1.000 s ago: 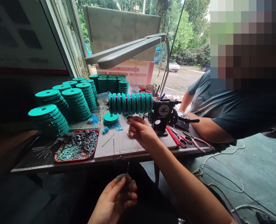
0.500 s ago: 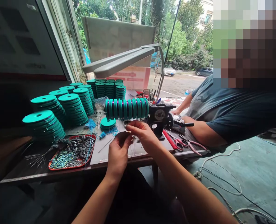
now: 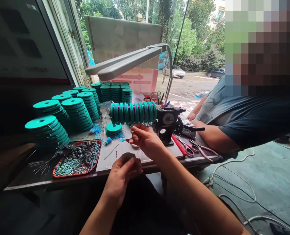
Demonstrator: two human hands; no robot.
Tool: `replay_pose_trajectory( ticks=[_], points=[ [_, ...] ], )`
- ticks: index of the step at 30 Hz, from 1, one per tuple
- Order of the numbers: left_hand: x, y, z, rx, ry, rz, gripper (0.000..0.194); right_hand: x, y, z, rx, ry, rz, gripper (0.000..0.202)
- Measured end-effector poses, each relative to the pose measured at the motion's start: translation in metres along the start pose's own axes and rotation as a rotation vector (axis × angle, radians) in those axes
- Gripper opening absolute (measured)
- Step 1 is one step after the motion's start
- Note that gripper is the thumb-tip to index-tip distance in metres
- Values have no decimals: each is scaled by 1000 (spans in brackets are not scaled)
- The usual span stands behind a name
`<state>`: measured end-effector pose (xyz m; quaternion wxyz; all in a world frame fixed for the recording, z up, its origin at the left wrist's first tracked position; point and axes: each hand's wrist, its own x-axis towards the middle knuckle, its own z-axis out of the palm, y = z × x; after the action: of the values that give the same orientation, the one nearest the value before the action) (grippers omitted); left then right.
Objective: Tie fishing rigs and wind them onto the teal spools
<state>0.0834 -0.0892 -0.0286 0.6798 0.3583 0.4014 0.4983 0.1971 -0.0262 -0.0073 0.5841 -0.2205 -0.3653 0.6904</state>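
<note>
My left hand (image 3: 121, 173) is closed at the table's front edge, its thumb pressed on a small dark roundish piece (image 3: 128, 156). Up and to the right, my right hand (image 3: 145, 138) has thumb and forefinger pinched together; what lies between them is too small to make out. Just beyond it, a row of teal rings on a purple core (image 3: 133, 113) extends sideways from a black hand-cranked machine (image 3: 168, 120). Left of my hands, a red-rimmed tray (image 3: 77, 175) holds dark cylinders and small blue-green pieces. A flat teal spool (image 3: 113, 128) lies behind, beside blue threads.
Stacks of teal spools (image 3: 73, 112) fill the back left. Red-handled scissors (image 3: 189, 150) and pliers (image 3: 208, 153) lie at the right. A lamp (image 3: 130, 63) overhangs the table. Another person's arm (image 3: 210, 135) rests at the right. Cables lie on the floor.
My left hand has moved down towards me, away from my right hand, with the dark piece. My right hand stays near the rings, turned slightly, and the gap between the hands has widened.
</note>
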Motion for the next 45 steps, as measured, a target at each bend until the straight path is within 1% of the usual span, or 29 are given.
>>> replay_pose_trajectory(
  ticks=[3, 5, 12, 17, 22, 26, 35, 42, 45],
  points=[
    [-10, -4, -7, -52, -1, -139, 14, -1, -2, 2, 34, 6, 44, 20],
    [-14, -4, -9, -72, -12, -203, 14, -2, -2, 3, 37, 14, 50, 19],
    [-22, -4, -11, -128, -13, -327, 12, -3, -3, 3, 68, 48, 62, 17],
    [-27, -7, -13, -160, -9, -338, 9, 0, 1, 1, 66, 16, 29, 16],
    [-27, -12, -16, -166, 20, -334, 3, 2, 2, 0, 83, 42, 2, 13],
    [-27, -15, -16, -176, 14, -346, 8, 2, 1, 0, 56, 52, 25, 13],
    [-28, -14, -16, -176, 56, -357, 6, 1, 2, -2, 70, 62, 22, 12],
    [-29, -19, -19, -187, 32, -339, 6, 2, 3, -1, 76, 48, 3, 14],
    [-28, -21, -19, -162, 30, -316, 7, 2, 2, -2, 18, 57, 22, 16]
  ],
)
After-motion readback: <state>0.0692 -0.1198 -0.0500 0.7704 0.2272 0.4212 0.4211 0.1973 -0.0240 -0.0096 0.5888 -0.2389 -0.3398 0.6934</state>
